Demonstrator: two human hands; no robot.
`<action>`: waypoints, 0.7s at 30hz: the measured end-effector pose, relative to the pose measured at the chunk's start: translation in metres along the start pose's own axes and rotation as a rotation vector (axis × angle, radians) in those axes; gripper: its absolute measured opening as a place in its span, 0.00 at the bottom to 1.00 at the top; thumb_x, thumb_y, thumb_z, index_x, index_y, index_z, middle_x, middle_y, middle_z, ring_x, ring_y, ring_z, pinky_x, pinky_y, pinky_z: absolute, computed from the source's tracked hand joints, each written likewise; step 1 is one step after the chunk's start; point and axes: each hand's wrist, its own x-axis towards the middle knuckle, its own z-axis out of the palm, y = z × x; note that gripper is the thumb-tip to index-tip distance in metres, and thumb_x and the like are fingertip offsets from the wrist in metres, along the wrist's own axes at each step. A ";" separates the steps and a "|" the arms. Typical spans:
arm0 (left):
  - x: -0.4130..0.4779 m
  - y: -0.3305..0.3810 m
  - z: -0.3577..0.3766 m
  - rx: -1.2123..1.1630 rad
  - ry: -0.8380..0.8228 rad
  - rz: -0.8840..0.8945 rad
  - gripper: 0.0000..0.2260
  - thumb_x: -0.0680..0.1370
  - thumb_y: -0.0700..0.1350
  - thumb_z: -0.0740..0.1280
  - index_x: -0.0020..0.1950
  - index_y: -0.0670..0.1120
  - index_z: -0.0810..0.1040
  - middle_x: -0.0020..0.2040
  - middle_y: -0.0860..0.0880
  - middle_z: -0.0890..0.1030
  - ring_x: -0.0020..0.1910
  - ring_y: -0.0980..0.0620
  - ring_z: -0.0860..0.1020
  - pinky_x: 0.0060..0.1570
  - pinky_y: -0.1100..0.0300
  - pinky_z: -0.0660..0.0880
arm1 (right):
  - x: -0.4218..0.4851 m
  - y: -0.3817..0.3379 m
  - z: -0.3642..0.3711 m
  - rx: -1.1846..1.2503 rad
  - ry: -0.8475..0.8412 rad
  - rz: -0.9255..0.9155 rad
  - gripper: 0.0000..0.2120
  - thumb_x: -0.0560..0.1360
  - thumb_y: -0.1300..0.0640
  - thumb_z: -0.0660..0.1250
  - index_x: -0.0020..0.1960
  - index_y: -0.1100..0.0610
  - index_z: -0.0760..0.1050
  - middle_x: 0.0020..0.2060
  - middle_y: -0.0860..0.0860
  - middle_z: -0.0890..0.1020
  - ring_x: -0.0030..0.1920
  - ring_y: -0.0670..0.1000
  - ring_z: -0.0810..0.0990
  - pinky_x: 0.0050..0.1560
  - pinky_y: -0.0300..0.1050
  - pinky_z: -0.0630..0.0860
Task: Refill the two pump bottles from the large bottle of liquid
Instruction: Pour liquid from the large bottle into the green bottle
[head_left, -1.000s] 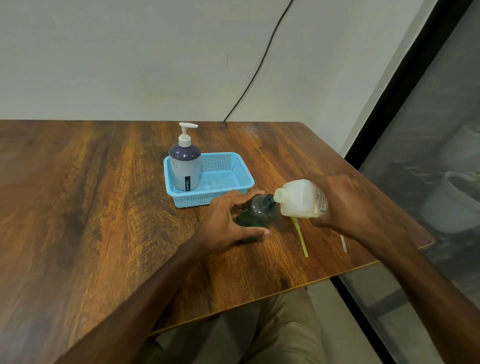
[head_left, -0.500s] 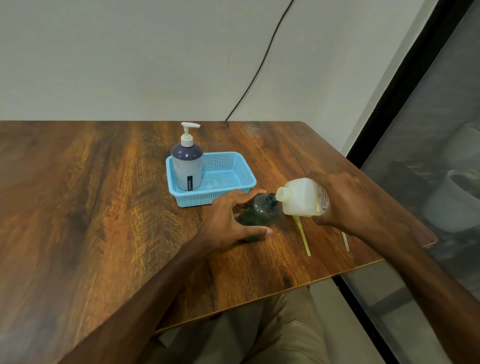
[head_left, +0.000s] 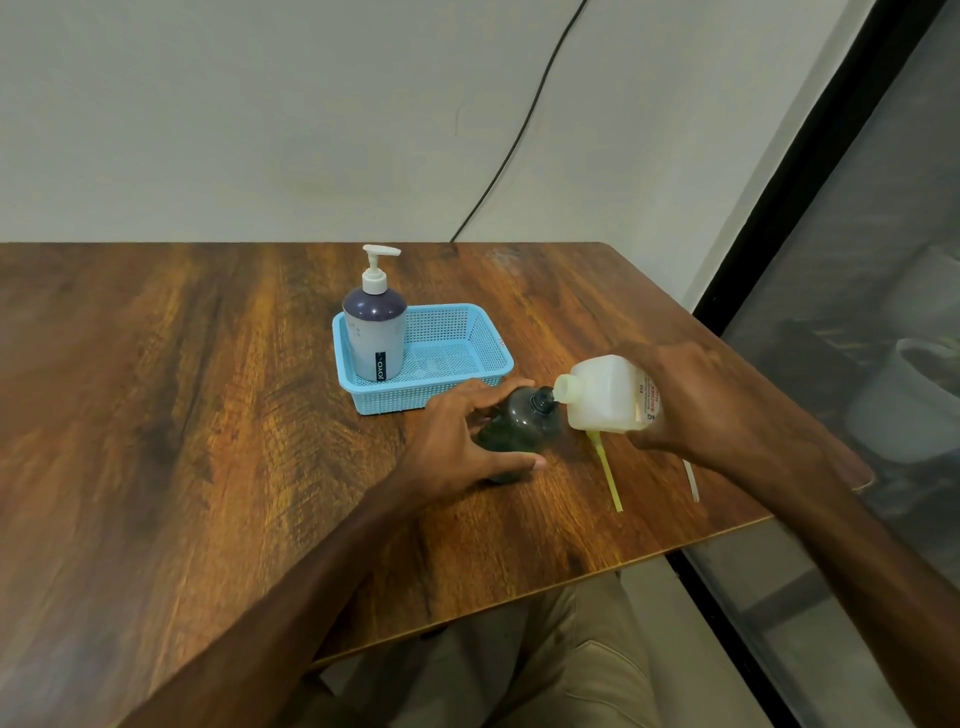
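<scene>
A dark translucent pump bottle stands open-necked on the wooden table, and my left hand grips it from the left. My right hand holds the large pale bottle tipped on its side, its spout at the dark bottle's neck. A second pump bottle with a white pump and dark top stands in the left of a blue basket. A pump tube with yellow liquid lies on the table below the large bottle.
A clear thin tube lies near the table's right edge. A black cable runs down the wall behind. A dark-framed glass pane stands close to the right. My lap shows under the front edge.
Both hands and the two bottles keep the same pose. Only the camera view has shifted slightly.
</scene>
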 end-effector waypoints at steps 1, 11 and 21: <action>0.000 0.000 0.000 0.002 0.000 -0.002 0.40 0.64 0.64 0.82 0.74 0.59 0.76 0.64 0.56 0.80 0.64 0.57 0.78 0.62 0.52 0.82 | 0.000 0.000 0.000 -0.006 -0.006 0.002 0.26 0.71 0.54 0.76 0.66 0.58 0.75 0.53 0.53 0.82 0.53 0.54 0.80 0.51 0.41 0.72; 0.000 0.000 0.000 0.038 0.008 0.011 0.39 0.65 0.65 0.81 0.74 0.62 0.74 0.63 0.57 0.80 0.62 0.61 0.77 0.60 0.59 0.81 | 0.002 0.005 0.003 0.093 -0.130 0.090 0.31 0.74 0.57 0.74 0.73 0.62 0.68 0.64 0.57 0.77 0.63 0.55 0.76 0.60 0.42 0.68; 0.000 -0.001 -0.001 0.036 0.002 0.008 0.40 0.65 0.65 0.81 0.74 0.58 0.76 0.64 0.56 0.81 0.63 0.57 0.78 0.62 0.55 0.81 | 0.000 -0.001 -0.001 -0.007 -0.047 0.060 0.24 0.71 0.54 0.76 0.64 0.58 0.76 0.51 0.53 0.82 0.52 0.55 0.81 0.55 0.51 0.77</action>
